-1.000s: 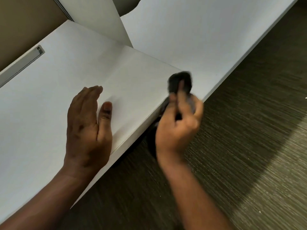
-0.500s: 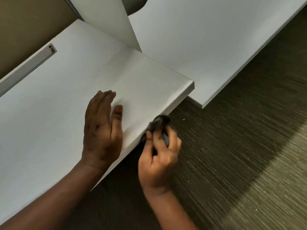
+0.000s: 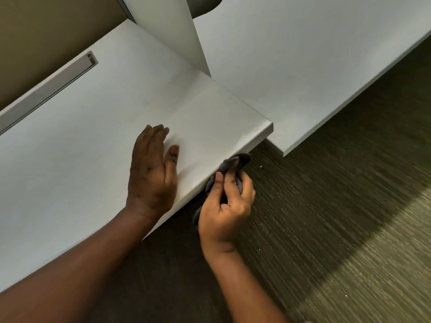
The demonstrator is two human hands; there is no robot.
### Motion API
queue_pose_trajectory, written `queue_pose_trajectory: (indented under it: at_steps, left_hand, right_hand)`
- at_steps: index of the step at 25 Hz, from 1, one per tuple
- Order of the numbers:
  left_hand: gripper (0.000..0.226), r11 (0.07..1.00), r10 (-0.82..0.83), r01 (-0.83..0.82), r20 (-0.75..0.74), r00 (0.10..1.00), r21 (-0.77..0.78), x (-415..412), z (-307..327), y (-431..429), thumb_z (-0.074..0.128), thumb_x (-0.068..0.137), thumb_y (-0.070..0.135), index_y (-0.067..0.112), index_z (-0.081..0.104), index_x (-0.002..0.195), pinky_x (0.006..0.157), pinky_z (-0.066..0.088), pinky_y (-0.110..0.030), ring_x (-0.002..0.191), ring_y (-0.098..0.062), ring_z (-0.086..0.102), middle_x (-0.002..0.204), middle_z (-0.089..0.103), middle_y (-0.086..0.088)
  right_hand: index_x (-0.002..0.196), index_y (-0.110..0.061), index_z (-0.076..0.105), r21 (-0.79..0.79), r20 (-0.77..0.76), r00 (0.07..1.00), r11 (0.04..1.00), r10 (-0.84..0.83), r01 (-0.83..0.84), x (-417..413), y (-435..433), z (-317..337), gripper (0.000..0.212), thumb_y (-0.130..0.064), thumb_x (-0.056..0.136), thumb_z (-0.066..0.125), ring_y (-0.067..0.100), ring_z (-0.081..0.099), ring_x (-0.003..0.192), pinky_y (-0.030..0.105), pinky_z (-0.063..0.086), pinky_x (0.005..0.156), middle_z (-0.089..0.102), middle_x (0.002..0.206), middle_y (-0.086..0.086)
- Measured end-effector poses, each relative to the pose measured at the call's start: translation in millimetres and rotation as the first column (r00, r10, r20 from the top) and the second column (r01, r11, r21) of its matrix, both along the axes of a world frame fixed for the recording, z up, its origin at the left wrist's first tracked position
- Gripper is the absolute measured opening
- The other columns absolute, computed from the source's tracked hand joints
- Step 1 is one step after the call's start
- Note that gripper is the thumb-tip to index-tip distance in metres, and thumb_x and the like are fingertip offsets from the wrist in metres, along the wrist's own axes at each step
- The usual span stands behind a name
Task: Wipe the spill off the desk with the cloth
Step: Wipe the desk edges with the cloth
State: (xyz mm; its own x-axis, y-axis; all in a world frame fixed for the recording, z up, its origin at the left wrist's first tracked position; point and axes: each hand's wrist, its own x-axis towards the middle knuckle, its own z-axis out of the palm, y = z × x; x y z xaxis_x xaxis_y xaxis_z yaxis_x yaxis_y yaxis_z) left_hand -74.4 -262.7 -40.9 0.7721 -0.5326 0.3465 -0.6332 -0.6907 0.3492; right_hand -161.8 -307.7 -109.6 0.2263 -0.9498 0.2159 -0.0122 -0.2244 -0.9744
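My left hand lies flat, palm down, on the white desk close to its front edge. My right hand is off the desk, just in front of and slightly below the edge, closed around a bunched dark cloth. The cloth's top sticks out above my fingers and touches or nearly touches the desk's front edge. A faint glossy wet sheen shows on the desk's right front corner. No other spill is visible.
A second white desk adjoins on the right, set slightly lower, with a white divider panel between them. A grey cable slot runs along the back left. Dark striped carpet with small white specks lies below.
My right hand with the cloth came off the desk's right corner, dropped below the front edge, then rose against it. My left hand stayed flat on the desk.
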Motion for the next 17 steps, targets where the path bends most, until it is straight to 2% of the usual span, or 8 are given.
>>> queue_pose_trajectory:
  at_steps: [3, 6, 8, 12, 15, 17]
  left_hand:
    - [0.048, 0.998, 0.001, -0.001, 0.001, 1.000, 0.064, 4, -1, 1, 0.034, 0.095, 0.031, 0.008, 0.044, 0.135, 0.119, 0.015, -0.030, 0.143, -0.023, 0.023, 0.147, 0.041, -0.012]
    - [0.050, 0.993, 0.008, -0.004, -0.034, 0.999, 0.118, 4, 3, -2, 0.033, 0.095, 0.034, 0.009, 0.042, 0.138, 0.119, 0.013, -0.031, 0.145, -0.022, 0.020, 0.150, 0.038, -0.010]
    - [0.049, 0.991, 0.011, -0.003, -0.063, 0.998, 0.131, 2, 8, -3, 0.035, 0.097, 0.033, 0.007, 0.043, 0.137, 0.120, 0.015, -0.033, 0.145, -0.023, 0.021, 0.149, 0.039, -0.011]
    - [0.045, 0.990, 0.014, 0.003, -0.117, 0.993, 0.143, 3, 10, -5, 0.038, 0.099, 0.030, 0.007, 0.043, 0.138, 0.120, 0.018, -0.036, 0.144, -0.024, 0.023, 0.148, 0.040, -0.012]
    - [0.044, 0.986, 0.027, -0.004, -0.137, 0.990, 0.168, 4, 13, -5, 0.040, 0.100, 0.027, 0.006, 0.041, 0.138, 0.120, 0.021, -0.040, 0.144, -0.024, 0.023, 0.149, 0.040, -0.013]
    - [0.045, 0.986, 0.015, 0.010, -0.150, 0.989, 0.168, 4, 15, -7, 0.040, 0.098, 0.026, 0.004, 0.042, 0.138, 0.120, 0.023, -0.041, 0.144, -0.026, 0.025, 0.148, 0.041, -0.015]
  right_hand:
    - [0.111, -0.001, 0.069, 0.191, 0.054, 0.993, 0.977, -0.106, 0.094, 8, -76, 6, 0.026, -0.016, 0.093, 0.058, 0.033, 0.061, 0.087, 0.054, 0.053, 0.074, 0.063, 0.107, 0.015]
    - [0.119, -0.003, 0.065, 0.244, -0.028, 0.999, 0.969, -0.040, 0.045, -1, -132, 19, 0.028, -0.017, 0.097, 0.054, 0.025, 0.060, 0.091, 0.042, 0.055, 0.080, 0.058, 0.105, 0.010]
    - [0.124, -0.008, 0.062, 0.289, -0.007, 0.999, 0.957, -0.036, 0.036, -18, -142, 26, 0.030, -0.020, 0.098, 0.053, 0.015, 0.060, 0.087, 0.027, 0.056, 0.075, 0.057, 0.106, 0.006]
    - [0.127, -0.016, 0.060, 0.382, -0.059, 0.998, 0.923, -0.023, 0.043, -43, -136, 14, 0.030, -0.021, 0.098, 0.053, 0.007, 0.059, 0.085, 0.017, 0.051, 0.071, 0.055, 0.104, -0.005]
    - [0.127, -0.023, 0.059, 0.509, -0.007, 0.999, 0.860, 0.045, -0.036, -44, -133, 19, 0.029, -0.024, 0.098, 0.052, 0.004, 0.059, 0.093, 0.018, 0.047, 0.078, 0.056, 0.098, -0.016]
    - [0.126, -0.024, 0.060, 0.525, -0.025, 0.996, 0.849, 0.084, -0.059, -45, -129, 23, 0.029, -0.025, 0.098, 0.052, 0.008, 0.059, 0.095, 0.023, 0.047, 0.083, 0.058, 0.101, -0.011]
